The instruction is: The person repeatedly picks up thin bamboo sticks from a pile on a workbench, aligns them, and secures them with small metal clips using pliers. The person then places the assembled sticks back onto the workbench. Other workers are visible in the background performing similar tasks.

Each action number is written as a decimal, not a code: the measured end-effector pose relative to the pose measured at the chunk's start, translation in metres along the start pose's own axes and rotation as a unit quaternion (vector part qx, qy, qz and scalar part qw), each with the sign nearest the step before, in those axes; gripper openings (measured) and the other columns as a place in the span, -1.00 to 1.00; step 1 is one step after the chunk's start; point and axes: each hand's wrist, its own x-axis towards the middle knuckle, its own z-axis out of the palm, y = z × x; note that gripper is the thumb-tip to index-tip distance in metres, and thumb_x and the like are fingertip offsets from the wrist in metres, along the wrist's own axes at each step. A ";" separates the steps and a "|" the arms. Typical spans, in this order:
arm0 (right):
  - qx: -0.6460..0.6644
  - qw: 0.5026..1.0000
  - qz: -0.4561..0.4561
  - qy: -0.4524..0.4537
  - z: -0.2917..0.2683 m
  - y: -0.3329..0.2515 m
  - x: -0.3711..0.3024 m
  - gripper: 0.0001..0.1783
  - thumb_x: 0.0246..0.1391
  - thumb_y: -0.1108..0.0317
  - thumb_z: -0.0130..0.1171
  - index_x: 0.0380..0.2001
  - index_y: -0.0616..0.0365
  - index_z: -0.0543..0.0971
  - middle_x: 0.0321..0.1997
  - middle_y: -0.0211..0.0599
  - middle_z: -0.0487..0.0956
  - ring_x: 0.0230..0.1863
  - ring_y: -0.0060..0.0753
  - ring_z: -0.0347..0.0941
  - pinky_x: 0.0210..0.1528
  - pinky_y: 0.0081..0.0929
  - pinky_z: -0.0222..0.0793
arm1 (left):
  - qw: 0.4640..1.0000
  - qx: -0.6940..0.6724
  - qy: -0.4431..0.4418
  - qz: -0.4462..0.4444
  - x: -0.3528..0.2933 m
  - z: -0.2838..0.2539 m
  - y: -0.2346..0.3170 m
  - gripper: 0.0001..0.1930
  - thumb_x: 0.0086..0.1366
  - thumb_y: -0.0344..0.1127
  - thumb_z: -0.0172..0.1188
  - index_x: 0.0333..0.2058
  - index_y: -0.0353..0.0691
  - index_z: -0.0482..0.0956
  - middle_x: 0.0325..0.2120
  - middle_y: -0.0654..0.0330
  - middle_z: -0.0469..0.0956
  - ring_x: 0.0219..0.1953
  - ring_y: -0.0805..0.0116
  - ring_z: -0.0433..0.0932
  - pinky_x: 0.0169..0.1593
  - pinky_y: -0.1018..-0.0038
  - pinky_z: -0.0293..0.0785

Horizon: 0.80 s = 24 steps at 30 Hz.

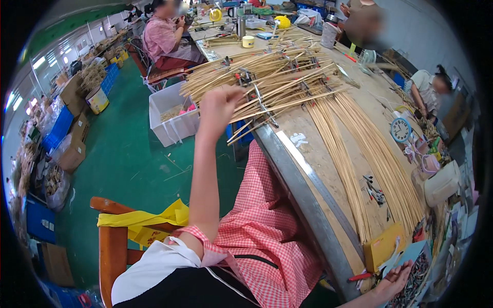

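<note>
My left hand [221,105] is raised at the near left edge of a pile of thin bamboo strips [277,82]. Its fingers are curled together, and what they hold, if anything, I cannot make out. Beside it, small metal clamps [246,77] with dark and red parts grip the strips. At the lower right, my right hand [395,282] rests palm up with loosely bent fingers, apparently holding nothing. It lies at the side of a box of many small clips [418,280], dark and red. Long straight strips [341,159] run along the table between my hands.
A steel ruler [318,179] lies along the table edge. Loose clips [375,191] and a yellow box [384,247] are near my right hand. A white bin [174,115] stands on the green floor. Other people sit or stand around the table. A round blue clock [400,130] stands right.
</note>
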 end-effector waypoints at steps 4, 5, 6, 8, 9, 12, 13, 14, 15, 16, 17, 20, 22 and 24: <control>0.002 0.999 0.026 -0.023 -0.012 0.017 0.007 -0.63 0.29 0.33 0.02 0.09 0.29 0.42 -0.12 -0.37 0.54 -0.44 -0.69 0.31 -0.45 -0.75 0.31 | 0.980 0.198 -0.001 0.006 0.056 -0.005 -0.034 -0.69 0.02 -0.52 0.07 -0.24 -0.18 0.66 -0.40 -0.01 0.60 -0.32 0.02 0.58 -0.24 0.24 0.46; -0.007 0.999 0.030 -0.026 -0.006 0.018 0.004 -0.64 0.29 0.34 0.02 0.08 0.29 0.42 -0.14 -0.37 0.53 -0.43 -0.69 0.31 -0.45 -0.75 0.31 | 0.977 0.210 0.019 0.027 0.063 -0.002 -0.056 -0.68 0.00 -0.54 0.07 -0.25 -0.18 0.67 -0.40 0.00 0.60 -0.31 0.02 0.58 -0.22 0.23 0.46; -0.002 0.999 0.025 -0.041 -0.003 0.019 0.003 -0.66 0.29 0.34 0.02 0.06 0.30 0.43 -0.21 -0.39 0.54 -0.45 -0.70 0.32 -0.46 -0.75 0.30 | 0.975 0.215 0.039 0.052 0.069 0.003 -0.059 -0.67 -0.02 -0.56 0.06 -0.26 -0.18 0.67 -0.40 0.02 0.60 -0.30 0.02 0.58 -0.21 0.22 0.46; -0.008 0.998 0.038 -0.040 0.000 0.019 -0.003 -0.68 0.29 0.35 0.02 0.04 0.30 0.44 -0.24 -0.41 0.53 -0.46 -0.71 0.32 -0.47 -0.75 0.29 | 0.976 0.214 0.004 0.036 0.075 0.010 -0.068 -0.65 -0.03 -0.59 0.05 -0.26 -0.18 0.67 -0.37 0.04 0.61 -0.27 0.02 0.58 -0.18 0.19 0.45; -0.011 0.998 0.042 -0.038 0.004 0.021 -0.006 -0.68 0.29 0.36 0.02 0.03 0.29 0.45 -0.26 -0.42 0.53 -0.46 -0.72 0.32 -0.47 -0.75 0.29 | 0.977 0.211 -0.013 0.029 0.078 0.014 -0.070 -0.64 -0.04 -0.60 0.05 -0.26 -0.18 0.67 -0.36 0.05 0.61 -0.25 0.02 0.57 -0.16 0.18 0.45; -0.027 0.999 0.044 -0.005 0.036 0.033 -0.019 -0.80 0.26 0.37 0.05 -0.14 0.25 0.53 -0.37 -0.41 0.52 -0.54 -0.71 0.33 -0.60 -0.74 0.26 | 0.968 0.226 0.028 0.101 0.072 0.007 -0.071 -0.65 -0.01 -0.63 0.06 -0.25 -0.19 0.66 -0.30 0.06 0.61 -0.23 0.03 0.57 -0.15 0.21 0.44; -0.036 0.999 0.038 0.006 0.048 0.034 -0.029 -0.83 0.25 0.37 0.07 -0.21 0.23 0.56 -0.41 -0.40 0.52 -0.55 -0.70 0.33 -0.63 -0.74 0.25 | 0.976 0.195 0.027 0.095 0.069 0.013 -0.063 -0.66 0.01 -0.62 0.06 -0.25 -0.19 0.66 -0.28 0.05 0.60 -0.22 0.03 0.56 -0.15 0.21 0.44; -0.064 0.997 0.045 -0.001 0.054 0.037 -0.037 -0.82 0.25 0.36 0.06 -0.19 0.23 0.56 -0.40 -0.39 0.52 -0.54 -0.70 0.33 -0.62 -0.74 0.26 | 0.982 0.164 0.023 0.089 0.063 0.014 -0.049 -0.67 0.03 -0.62 0.06 -0.24 -0.19 0.66 -0.27 0.05 0.60 -0.22 0.03 0.56 -0.14 0.22 0.44; -0.090 0.994 0.058 -0.013 0.062 0.043 -0.046 -0.80 0.26 0.35 0.05 -0.17 0.22 0.56 -0.38 -0.38 0.53 -0.53 -0.70 0.34 -0.61 -0.74 0.27 | 0.987 0.140 0.017 0.080 0.055 0.009 -0.035 -0.69 0.06 -0.62 0.06 -0.24 -0.20 0.66 -0.25 0.05 0.60 -0.21 0.03 0.56 -0.14 0.23 0.44; -0.129 0.989 0.054 -0.041 0.077 0.046 -0.059 -0.81 0.26 0.36 0.04 -0.17 0.22 0.56 -0.38 -0.38 0.53 -0.52 -0.70 0.35 -0.60 -0.74 0.29 | 0.988 0.122 0.019 0.091 0.045 0.008 -0.019 -0.72 0.08 -0.61 0.08 -0.26 -0.21 0.65 -0.26 0.05 0.60 -0.23 0.02 0.55 -0.16 0.24 0.44; -0.169 0.982 0.049 -0.068 0.092 0.049 -0.073 -0.81 0.26 0.37 0.03 -0.17 0.22 0.56 -0.38 -0.37 0.53 -0.51 -0.71 0.36 -0.59 -0.73 0.31 | 0.989 0.101 0.020 0.102 0.034 0.011 0.000 -0.76 0.09 -0.59 0.10 -0.27 -0.22 0.65 -0.27 0.05 0.60 -0.25 0.02 0.55 -0.17 0.24 0.44; -0.318 0.936 0.013 -0.151 0.116 0.067 -0.110 -0.84 0.23 0.45 0.02 -0.20 0.27 0.54 -0.39 -0.33 0.53 -0.50 -0.58 0.40 -0.51 -0.61 0.35 | 0.994 0.016 -0.049 0.097 -0.004 0.018 0.050 -0.80 0.13 -0.59 0.14 -0.26 -0.28 0.64 -0.34 0.05 0.60 -0.27 0.14 0.58 -0.17 0.34 0.46; -0.410 0.878 -0.111 -0.221 0.123 0.078 -0.126 -0.84 0.17 0.51 0.02 -0.21 0.29 0.53 -0.35 -0.20 0.53 -0.44 -0.32 0.43 -0.39 -0.44 0.37 | 0.989 -0.012 -0.119 0.087 -0.033 0.030 0.055 -0.80 0.13 -0.51 0.17 -0.24 -0.21 0.64 -0.42 0.04 0.59 -0.33 0.09 0.56 -0.23 0.29 0.45; -0.480 0.796 -0.239 -0.281 0.129 0.082 -0.135 -0.81 0.09 0.58 0.02 -0.21 0.35 0.50 -0.30 -0.03 0.53 -0.30 -0.01 0.48 -0.22 -0.23 0.40 | 0.980 0.000 -0.177 0.094 -0.062 0.047 0.050 -0.81 0.15 -0.44 0.20 -0.23 -0.18 0.64 -0.44 0.05 0.58 -0.36 0.07 0.56 -0.25 0.28 0.45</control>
